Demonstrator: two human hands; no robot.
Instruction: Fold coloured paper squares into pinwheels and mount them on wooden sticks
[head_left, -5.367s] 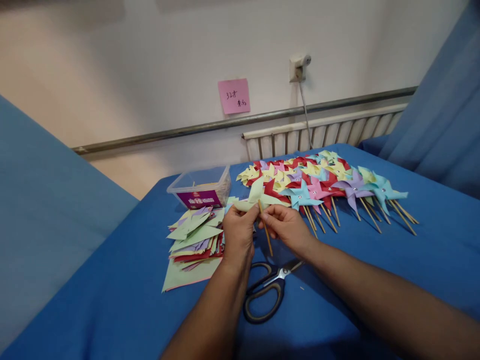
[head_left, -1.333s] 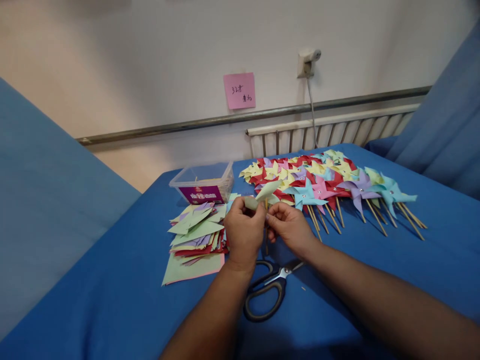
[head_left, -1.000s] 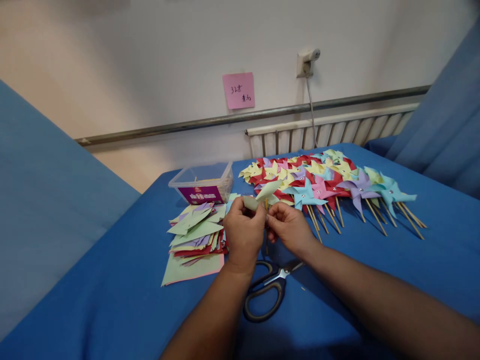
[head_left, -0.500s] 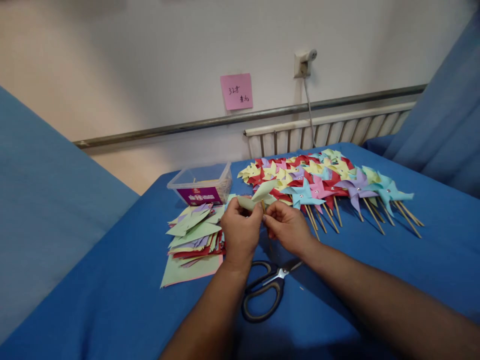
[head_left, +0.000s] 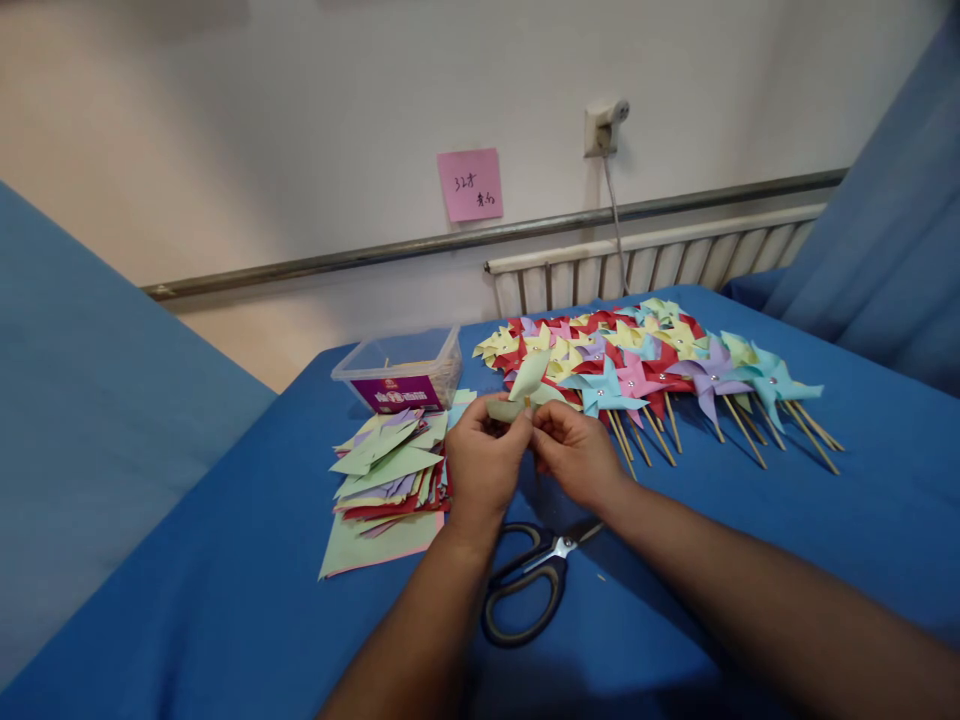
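Both hands pinch a pale green paper pinwheel (head_left: 525, 392).
Left hand (head_left: 484, 465) and right hand (head_left: 576, 455) hold it tight; the clear box (head_left: 401, 372) holds thin sticks.

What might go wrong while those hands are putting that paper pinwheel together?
The light green pinwheel is thin paper pinched by the left hand and right hand; its blades may crease or tear. The scissors lie right under the forearms, so an arm might bump them. The paper stack beside the left hand looks loose and may slide.
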